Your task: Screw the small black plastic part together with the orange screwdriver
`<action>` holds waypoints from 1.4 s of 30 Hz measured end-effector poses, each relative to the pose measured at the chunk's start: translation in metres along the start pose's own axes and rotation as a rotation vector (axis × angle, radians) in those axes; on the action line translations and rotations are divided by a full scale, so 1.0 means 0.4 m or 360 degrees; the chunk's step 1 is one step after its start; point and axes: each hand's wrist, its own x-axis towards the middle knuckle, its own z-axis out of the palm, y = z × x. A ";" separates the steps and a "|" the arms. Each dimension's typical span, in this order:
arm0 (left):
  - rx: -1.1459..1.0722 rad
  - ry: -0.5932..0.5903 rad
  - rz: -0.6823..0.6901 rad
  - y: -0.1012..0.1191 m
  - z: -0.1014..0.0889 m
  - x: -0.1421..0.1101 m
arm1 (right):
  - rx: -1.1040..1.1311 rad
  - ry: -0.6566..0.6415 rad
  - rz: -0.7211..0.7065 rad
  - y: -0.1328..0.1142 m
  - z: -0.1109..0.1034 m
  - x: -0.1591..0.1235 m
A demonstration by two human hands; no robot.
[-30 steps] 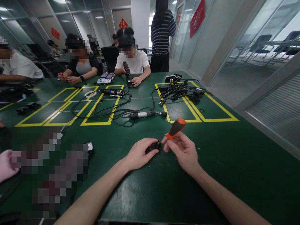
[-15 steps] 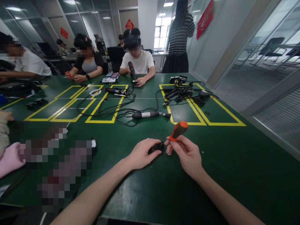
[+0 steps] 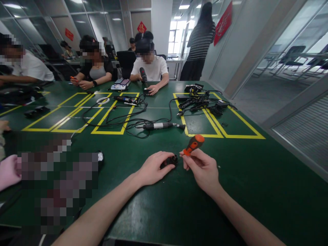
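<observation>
The left hand (image 3: 155, 168) is closed around the black part (image 3: 173, 160), low at the green table (image 3: 164, 215); a firm hold, fingers clear of the working end, would serve best. Just right of it, the right hand (image 3: 205, 169) grips the screwdriver (image 3: 195, 144) near the handle's lower end, handle tilted up. Its tip is hidden, so contact cannot be told; lining up the shaft before turning seems wise. Counted left to right: one grey tool (image 3: 158, 126), one black part, one screwdriver, one cable heap (image 3: 197, 99).
</observation>
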 end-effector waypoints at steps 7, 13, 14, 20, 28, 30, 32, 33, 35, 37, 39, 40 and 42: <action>-0.0088 -0.0003 -0.0060 -0.009 0.002 -0.001 | 0.0129 -0.0018 0.0091 0.013 0.001 -0.007; -0.0171 -0.0020 -0.0124 -0.016 0.005 0.002 | -0.0020 0.0021 0.0076 0.015 0.002 -0.010; -0.0174 -0.0029 -0.0130 -0.016 0.004 0.003 | -0.0034 0.0020 0.0061 0.013 0.003 -0.009; -0.0120 -0.0112 -0.0140 -0.012 -0.003 0.008 | 0.0010 -0.0039 0.0005 0.004 0.003 -0.002; -0.0352 -0.0086 -0.0122 -0.015 0.001 0.009 | 0.0186 -0.0014 0.0127 0.021 0.005 -0.008; -0.0315 -0.0076 -0.0122 -0.017 0.002 0.007 | 0.0199 0.0012 0.0138 0.023 0.005 -0.010; -0.0248 -0.0064 -0.0121 -0.020 0.002 0.006 | 0.0181 0.0027 0.0141 0.022 0.006 -0.010; -0.0217 -0.0062 -0.0121 -0.020 0.003 0.005 | 0.0162 0.0024 0.0140 0.021 0.006 -0.010; -0.0180 -0.0064 -0.0118 -0.021 0.003 0.005 | 0.0121 -0.0001 0.0128 0.017 0.006 -0.008; -0.0166 -0.0062 -0.0112 -0.020 0.003 0.004 | 0.0098 -0.0033 0.0109 0.014 0.006 -0.006; -0.0156 -0.0054 -0.0106 -0.018 0.003 0.004 | 0.0101 -0.0070 0.0098 0.014 0.005 -0.005; -0.0152 -0.0052 -0.0103 -0.017 0.003 0.005 | 0.0109 -0.0088 0.0102 0.014 0.005 -0.005; -0.0146 -0.0053 -0.0099 -0.015 0.002 0.005 | 0.0133 -0.0099 0.0115 0.018 0.006 -0.006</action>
